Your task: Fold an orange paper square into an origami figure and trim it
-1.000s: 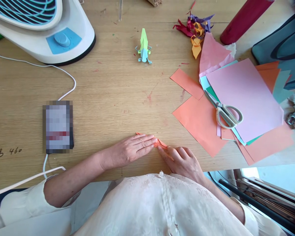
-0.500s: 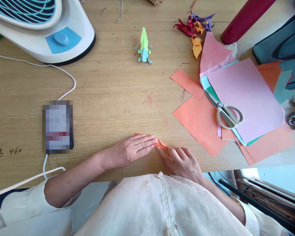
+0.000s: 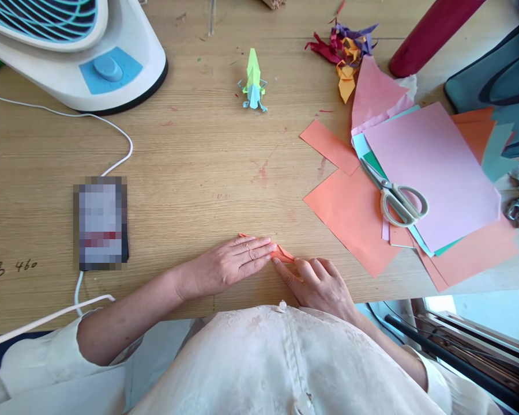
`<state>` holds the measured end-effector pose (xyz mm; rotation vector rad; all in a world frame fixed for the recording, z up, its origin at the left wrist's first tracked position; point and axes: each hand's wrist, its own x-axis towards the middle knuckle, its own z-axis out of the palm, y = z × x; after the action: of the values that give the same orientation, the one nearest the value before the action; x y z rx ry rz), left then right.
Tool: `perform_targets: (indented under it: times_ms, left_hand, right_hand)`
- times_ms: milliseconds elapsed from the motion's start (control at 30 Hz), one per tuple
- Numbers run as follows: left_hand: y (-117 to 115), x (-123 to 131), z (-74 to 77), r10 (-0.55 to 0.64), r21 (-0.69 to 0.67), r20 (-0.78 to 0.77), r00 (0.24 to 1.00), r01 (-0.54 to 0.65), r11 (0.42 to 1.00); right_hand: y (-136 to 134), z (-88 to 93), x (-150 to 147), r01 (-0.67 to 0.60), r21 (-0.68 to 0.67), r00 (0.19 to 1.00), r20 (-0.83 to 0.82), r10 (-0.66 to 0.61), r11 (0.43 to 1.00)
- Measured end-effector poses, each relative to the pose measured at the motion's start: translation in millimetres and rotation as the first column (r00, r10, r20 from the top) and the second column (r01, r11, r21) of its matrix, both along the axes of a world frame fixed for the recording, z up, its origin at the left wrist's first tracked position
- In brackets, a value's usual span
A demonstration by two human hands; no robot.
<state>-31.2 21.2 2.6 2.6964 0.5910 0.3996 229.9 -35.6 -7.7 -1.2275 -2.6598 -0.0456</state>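
Observation:
A small folded orange paper lies on the wooden table near its front edge, mostly hidden under my fingers. My left hand lies flat over its left part, fingers stretched out side by side and pointing right. At the paper's right end, my right hand has its fingers curled, with the thumb and index finger closed on the tip. The tip itself is partly covered by the fingers.
Scissors rest on stacked coloured paper at the right. A green and blue origami figure stands at the back. A fan and a phone are at the left, a red cylinder at the back right.

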Motion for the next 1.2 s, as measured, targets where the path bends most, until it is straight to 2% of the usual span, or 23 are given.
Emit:
perform_targets:
  times_ms: [233,400,700,900,1067,1200]
  left_hand:
    - [0,0,-0.5,0.015,-0.036,0.025,1.0,-0.014,0.999]
    - [1,0,0.3,-0.002,-0.01,-0.003,1.0,0.001,1.0]
    - [0,-1,-2.9,-0.005,0.015,-0.015,1.0,0.006,1.0]
    - [-1,1,-0.5,0.011,0.025,0.009,1.0,-0.011,1.0]
    - [-4,8,0.7,0.066,0.068,0.04,0.997,-0.069,0.995]
    - [-6,19,0.1,0.16,0.088,0.1,0.982,-0.169,0.982]
  right_hand:
    - [2,5.9,2,-0.012,0.014,1.0,-0.021,0.012,1.0]
    - [0,2.6,2,0.027,0.038,0.999,-0.04,-0.025,0.999]
    - [3,11.2,10,-0.036,-0.038,0.999,-0.006,0.036,0.999]
    - [2,10.4,18,-0.054,-0.128,0.995,-0.09,0.043,0.99]
    - [-2,8.2,22,-0.037,-0.156,0.994,-0.11,0.02,0.987]
    - [-1,9.3,22,-0.025,-0.173,0.986,-0.169,-0.005,0.985]
